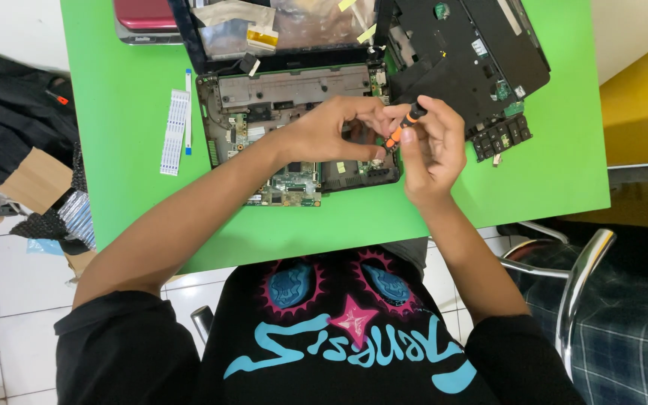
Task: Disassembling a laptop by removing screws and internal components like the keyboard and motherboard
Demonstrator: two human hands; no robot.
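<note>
Orange-handled screwdriver (405,127): pinched in right hand (433,146), tip down; keep it vertical.
Left hand (335,127): fingers steady the shaft over the laptop base (294,112).

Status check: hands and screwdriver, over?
Right hand grips orange screwdriver, tip down. Left hand steadies it over opened laptop base. Nothing in the way.

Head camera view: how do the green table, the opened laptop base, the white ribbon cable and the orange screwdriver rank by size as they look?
1. green table
2. opened laptop base
3. white ribbon cable
4. orange screwdriver, partly hidden by fingers
</note>
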